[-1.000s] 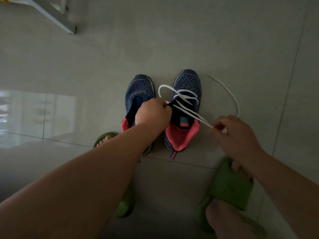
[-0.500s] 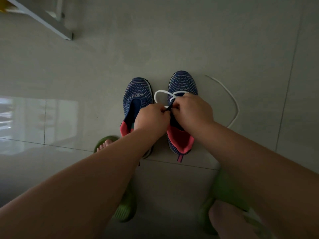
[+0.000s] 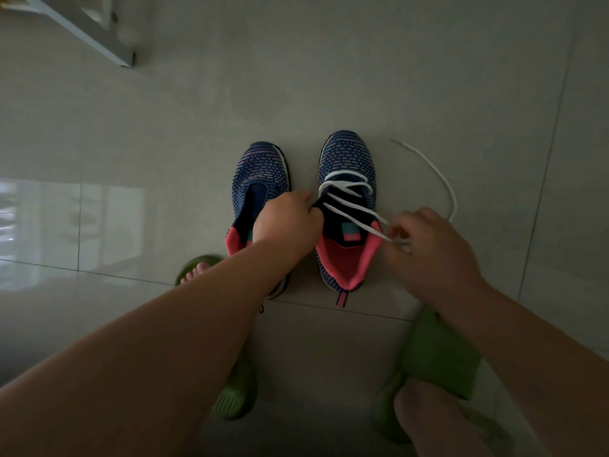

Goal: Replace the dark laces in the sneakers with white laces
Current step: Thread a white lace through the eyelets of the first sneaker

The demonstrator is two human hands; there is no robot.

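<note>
Standing nearest, two feet in green slippers (image 3: 438, 354) rest on the grey tiled floor (image 3: 329, 77). Beyond them the right hand (image 3: 431, 255) pinches the white lace (image 3: 357, 211) and draws it sideways off the right sneaker (image 3: 346, 222). The left hand (image 3: 286, 222) grips that shoe's near eyelet edge, perhaps the tongue. The left sneaker (image 3: 260, 173) sits just beside it, with no lace in it. Farther off, the lace's free end curves across the floor.
</note>
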